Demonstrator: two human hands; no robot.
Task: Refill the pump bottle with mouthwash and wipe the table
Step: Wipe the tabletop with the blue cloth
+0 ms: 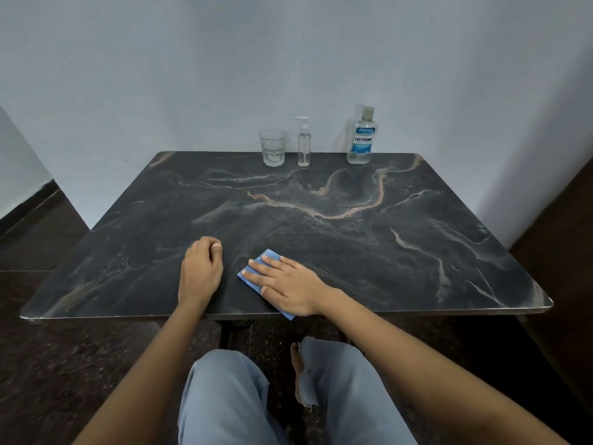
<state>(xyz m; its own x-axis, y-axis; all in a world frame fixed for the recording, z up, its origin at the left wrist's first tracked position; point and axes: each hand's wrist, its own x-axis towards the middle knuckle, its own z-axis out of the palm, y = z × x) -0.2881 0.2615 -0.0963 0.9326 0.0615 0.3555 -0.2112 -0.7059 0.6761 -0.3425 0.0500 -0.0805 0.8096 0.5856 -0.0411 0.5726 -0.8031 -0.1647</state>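
Bench (353,239): dark, marble-patterned.
Pump bottle (303,146): clear, white pump head, upright at the far edge.
Glass tumbler (272,147): just left of the pump bottle, not touching.
Listerine mouthwash bottle (362,139): right of the pump bottle, capped, upright.
Blue cloth (270,253): folded, well in front of the pump bottle, one corner overhanging the near edge.
Right hand (288,284): fingers spread, pressed flat on the cloth.
Left hand (200,268): in front and left of the pump bottle, fingers curled, holding nothing, resting on the bench.
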